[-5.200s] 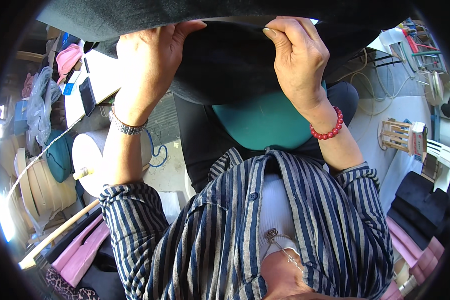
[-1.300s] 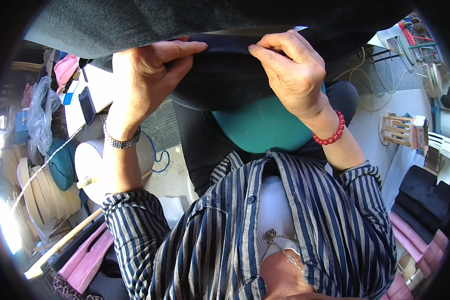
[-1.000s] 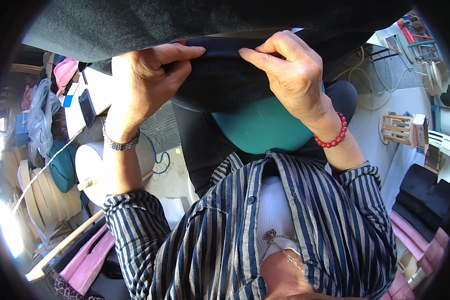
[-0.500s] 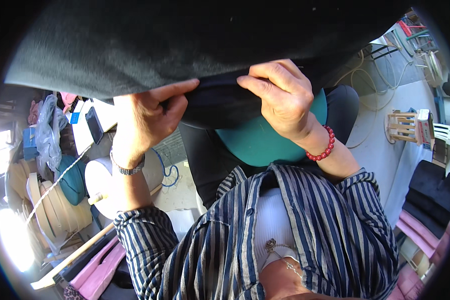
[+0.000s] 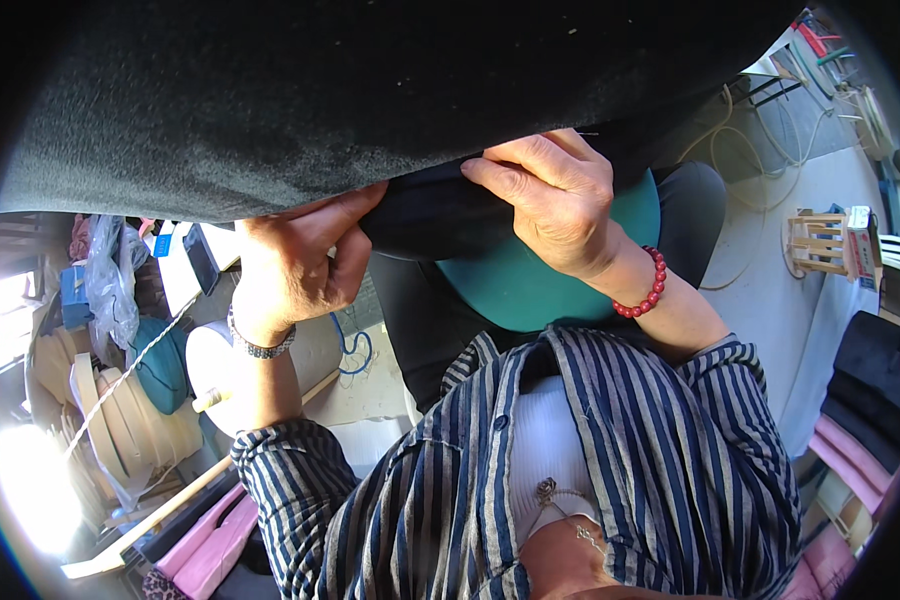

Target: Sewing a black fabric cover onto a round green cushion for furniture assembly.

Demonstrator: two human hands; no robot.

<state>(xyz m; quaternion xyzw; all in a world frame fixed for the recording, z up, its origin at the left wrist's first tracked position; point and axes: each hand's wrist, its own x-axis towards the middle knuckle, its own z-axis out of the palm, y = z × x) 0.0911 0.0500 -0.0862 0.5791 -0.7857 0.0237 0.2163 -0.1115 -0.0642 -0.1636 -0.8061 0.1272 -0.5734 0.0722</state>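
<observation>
A large sheet of black fabric (image 5: 270,110) with a soft nap spreads across the top of the view and hangs over my lap. My left hand (image 5: 305,260) is closed at its lower edge, with the index finger along the edge and the fingertips partly behind the cloth. To the right, my right hand (image 5: 560,205) pinches the same edge between thumb and fingers. A smooth dark strip of cloth (image 5: 425,215) shows between the two hands. Below it lies a teal surface (image 5: 540,285) between my black-trousered legs.
At left are a clear plastic bag (image 5: 110,275), rolls of beige strip (image 5: 110,430), a large white roll (image 5: 320,355) and a long wooden rod (image 5: 160,515). A small wooden stool (image 5: 815,245) stands at right, above folded black and pink cloth (image 5: 865,400).
The black fabric's left edge has dropped lower. My left hand has moved slightly down and tucked further under the edge. My right hand has shifted a little left, its fingertips still at the edge.
</observation>
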